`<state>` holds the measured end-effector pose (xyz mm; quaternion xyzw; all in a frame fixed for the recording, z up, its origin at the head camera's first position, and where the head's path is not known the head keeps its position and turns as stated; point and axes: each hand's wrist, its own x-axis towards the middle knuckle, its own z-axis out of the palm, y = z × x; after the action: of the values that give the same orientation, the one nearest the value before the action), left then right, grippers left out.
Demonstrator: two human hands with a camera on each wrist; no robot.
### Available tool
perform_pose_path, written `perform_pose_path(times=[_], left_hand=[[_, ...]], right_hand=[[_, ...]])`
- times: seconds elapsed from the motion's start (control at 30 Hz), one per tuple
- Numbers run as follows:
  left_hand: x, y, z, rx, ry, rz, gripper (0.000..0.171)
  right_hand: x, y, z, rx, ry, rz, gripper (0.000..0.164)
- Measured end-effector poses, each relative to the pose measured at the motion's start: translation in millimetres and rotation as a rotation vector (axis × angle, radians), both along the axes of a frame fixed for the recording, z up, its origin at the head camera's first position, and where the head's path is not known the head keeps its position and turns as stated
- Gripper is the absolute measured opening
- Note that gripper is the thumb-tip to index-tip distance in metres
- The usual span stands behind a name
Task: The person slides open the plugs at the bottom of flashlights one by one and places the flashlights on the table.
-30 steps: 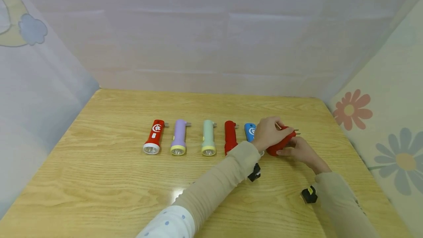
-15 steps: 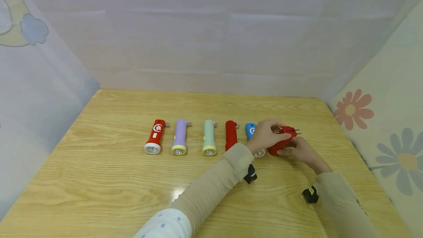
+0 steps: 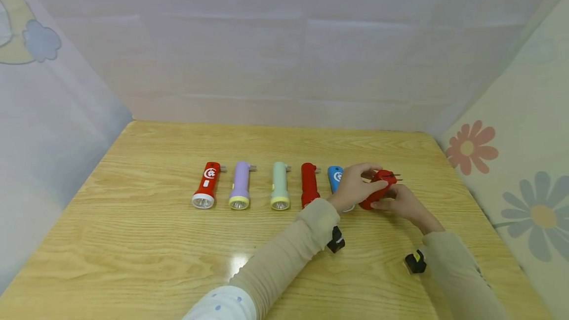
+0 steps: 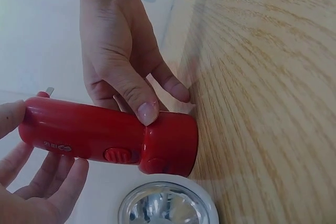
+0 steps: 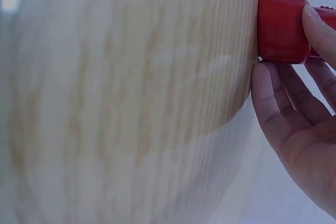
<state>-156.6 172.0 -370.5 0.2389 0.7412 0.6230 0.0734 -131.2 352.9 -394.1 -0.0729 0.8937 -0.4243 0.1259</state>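
Note:
Both my hands hold a red flashlight (image 3: 376, 196) at the right end of a row of flashlights. Its two plug prongs stick out to the right at the tail. My left hand (image 3: 354, 189) grips the tail end, thumb on one side and fingertips along the other. Lower down, my right hand (image 3: 406, 205) has its thumb on the head, which sits right at the tabletop in the left wrist view. The flashlight stands tilted, its sliding switch (image 4: 117, 155) showing. Close beside it lies a blue flashlight (image 3: 334, 176) with a white-rimmed head (image 4: 205, 198), partly hidden by my left hand.
Further left lie a dark red flashlight (image 3: 309, 181), a mint one (image 3: 279, 179), a lilac one (image 3: 241, 179) and a red one with a white head (image 3: 203, 200). The wooden table (image 3: 155, 260) meets fabric walls behind and at both sides.
My left hand has drawn back slightly to the left, its fingers shifting on the flashlight, so more of the red tail shows. The right hand and the other flashlights have stayed put.

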Motion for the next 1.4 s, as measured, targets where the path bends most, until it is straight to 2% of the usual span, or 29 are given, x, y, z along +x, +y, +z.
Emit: perform_pose_path(times=[0.33, 0.57, 0.93, 1.4], left_hand=[[-1.3, 4.8, -5.0, -0.049, 0.056, 0.004, 0.031], [0.3, 2.1, -1.5, -0.058, 0.071, 0.008, 0.031], [-0.2, 2.1, -0.2, -0.044, 0.065, 0.018, 0.031], [-2.6, 1.5, 1.6, -0.059, 0.011, 0.025, 0.032]], right_hand=[[2.5, 1.1, -0.1, -0.015, 0.006, 0.015, 0.042], [3.8, 2.5, -6.2, -0.010, -0.002, 0.009, 0.049], [8.0, 1.4, -2.2, 0.004, 0.037, 0.009, 0.049], [8.9, 4.7, -3.2, -0.004, 0.022, 0.012, 0.046]])
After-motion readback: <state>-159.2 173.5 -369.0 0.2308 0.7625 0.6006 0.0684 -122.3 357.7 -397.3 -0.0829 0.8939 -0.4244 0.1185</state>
